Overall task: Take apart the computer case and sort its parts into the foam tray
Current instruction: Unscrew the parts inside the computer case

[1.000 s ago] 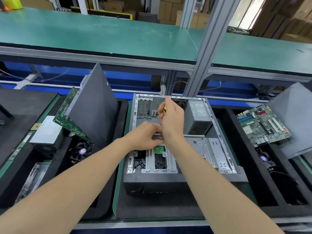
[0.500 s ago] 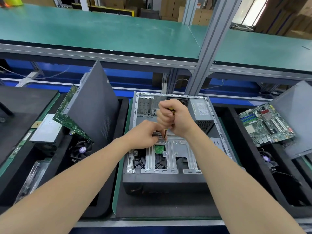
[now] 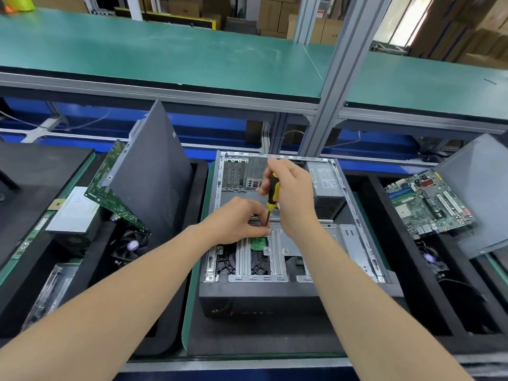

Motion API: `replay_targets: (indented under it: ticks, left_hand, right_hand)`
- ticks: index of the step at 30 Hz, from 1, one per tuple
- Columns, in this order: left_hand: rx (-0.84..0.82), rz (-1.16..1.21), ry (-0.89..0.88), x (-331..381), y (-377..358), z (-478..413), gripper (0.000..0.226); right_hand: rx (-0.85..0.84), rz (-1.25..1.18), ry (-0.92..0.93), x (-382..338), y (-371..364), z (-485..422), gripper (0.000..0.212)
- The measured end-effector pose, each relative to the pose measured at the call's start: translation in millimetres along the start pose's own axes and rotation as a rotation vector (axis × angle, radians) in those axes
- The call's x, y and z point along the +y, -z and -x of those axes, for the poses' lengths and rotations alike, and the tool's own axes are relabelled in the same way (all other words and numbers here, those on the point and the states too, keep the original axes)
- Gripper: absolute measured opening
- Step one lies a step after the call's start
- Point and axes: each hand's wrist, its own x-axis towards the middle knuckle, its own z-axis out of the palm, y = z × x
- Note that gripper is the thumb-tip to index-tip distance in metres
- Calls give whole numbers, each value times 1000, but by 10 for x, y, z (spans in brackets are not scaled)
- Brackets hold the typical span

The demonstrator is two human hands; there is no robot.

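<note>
Right grip point(image 3: 292, 193) curls round the screwdriver point(image 3: 272, 195) — near-upright, tip at six o'clock. Left grip point(image 3: 236, 221) pinches there; contents unclear.

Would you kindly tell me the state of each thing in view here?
computer case: lying flat, side open.
power supply: mounted inside the case.
screwdriver: upright, tip down.
right hand: grips the screwdriver handle.
left hand: pinches the screwdriver shaft.
side panel: leaning in the left foam tray.
</note>
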Motion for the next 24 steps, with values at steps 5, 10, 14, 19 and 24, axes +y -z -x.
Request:
replay_targets:
  ticks: [5, 10, 14, 19, 24]
  left_hand:
    - [8, 31, -32, 70, 14, 28, 9]
    - [23, 61, -64, 80, 38, 39, 44]
    - [-26, 47, 21, 41, 48, 34, 32]
    - [-36, 21, 22, 11, 24, 3, 24]
    - [-15, 15, 33, -36, 8, -2, 20]
  right_hand:
    - [267, 204, 96, 54, -322, 164, 47]
    - [290, 93, 116, 68, -408, 142, 52]
    - [135, 22, 82, 58, -254, 46, 55]
    - [-145, -68, -50, 23, -59, -66, 49]
    - [-423, -111, -153, -19, 63, -187, 51]
